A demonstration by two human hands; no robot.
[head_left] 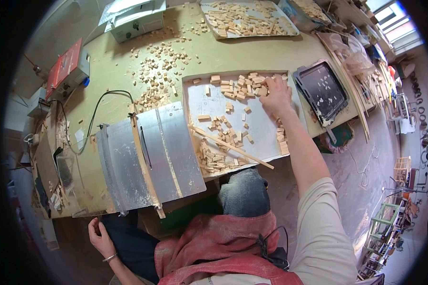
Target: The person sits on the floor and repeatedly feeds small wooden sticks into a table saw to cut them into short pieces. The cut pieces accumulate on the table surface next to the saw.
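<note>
My right hand (pixel 277 96) reaches into a shallow white tray (pixel 266 114), its fingers bent and pinched down at the right end of a cluster of small wooden blocks (pixel 242 87). The fingertips partly hide the block under them. More loose blocks (pixel 233 137) lie lower in the tray, and a short row (pixel 282 141) stands along its right side. A thin wooden strip (pixel 233 146) slants across the lower part and pokes past the front rim. Down by my lap, below the table edge, my left hand (pixel 101 239) hangs with loosely curled fingers and holds nothing.
Left of the tray sits a metal saw table (pixel 123 156) with a slotted blade opening and a wooden fence strip (pixel 145 164). Scattered wood pieces (pixel 159 69) cover the table behind it. A black tray (pixel 323 90) lies right; a block-filled tray (pixel 249 35) lies far back.
</note>
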